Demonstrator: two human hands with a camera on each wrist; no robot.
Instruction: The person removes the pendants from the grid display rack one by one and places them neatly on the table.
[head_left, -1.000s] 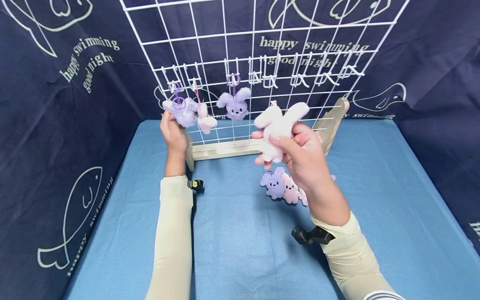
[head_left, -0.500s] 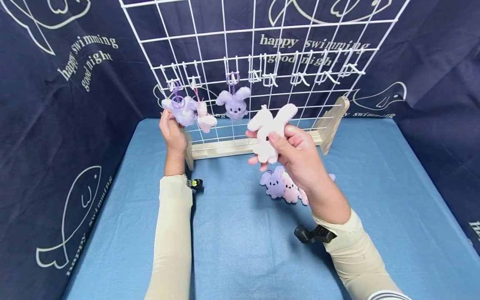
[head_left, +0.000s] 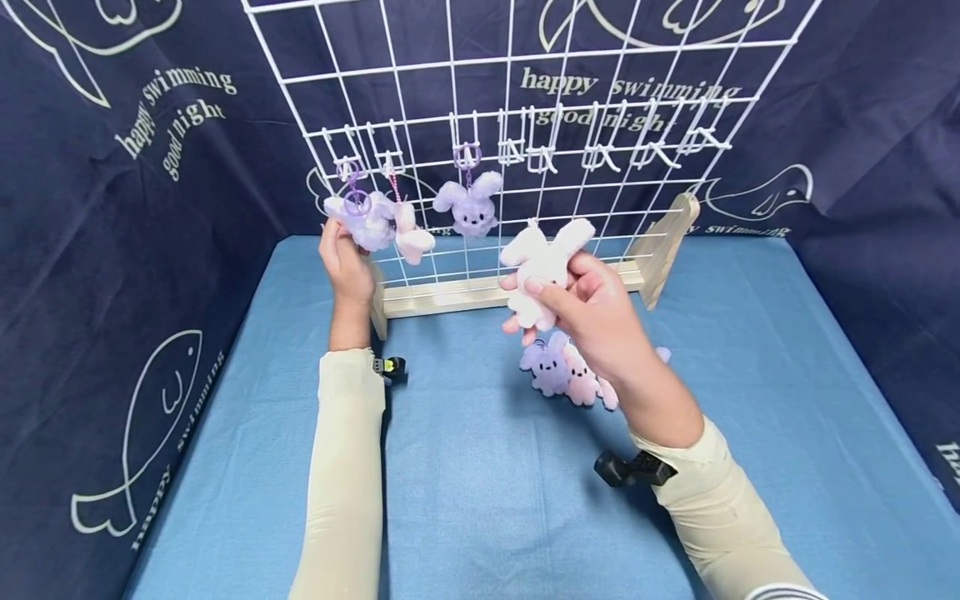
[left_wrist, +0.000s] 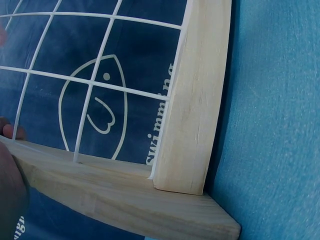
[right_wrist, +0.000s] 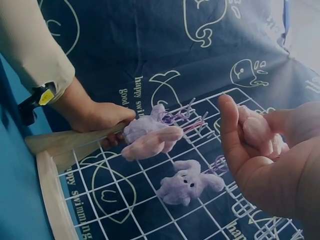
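Observation:
My right hand [head_left: 596, 304] holds a pale pink plush bunny keychain [head_left: 542, 267] in front of the rack, thumb across its body. In the right wrist view that bunny [right_wrist: 257, 132] sits between thumb and fingers. My left hand [head_left: 348, 267] grips the wooden side post of the wire rack; the right wrist view shows the left hand [right_wrist: 100, 119] with fingers round the wood [right_wrist: 75, 145]. Just beside it hangs a purple plush bunny [head_left: 367, 223], partly covering the fingers. A pink bunny [head_left: 411, 237] hangs sideways next to that, and another purple bunny [head_left: 471, 208] faces forward.
The white wire grid [head_left: 480, 62] carries several bare hooks [head_left: 600, 158] to the right. On the blue cloth [head_left: 472, 467] lie a purple bunny [head_left: 549, 371], a pink bunny [head_left: 581, 382] and others half hidden behind the right forearm. Navy printed fabric [head_left: 112, 250] encloses the space.
My right hand has shifted slightly left and then a little down with the pink bunny, which has turned a bit. The left hand keeps its place on the post.

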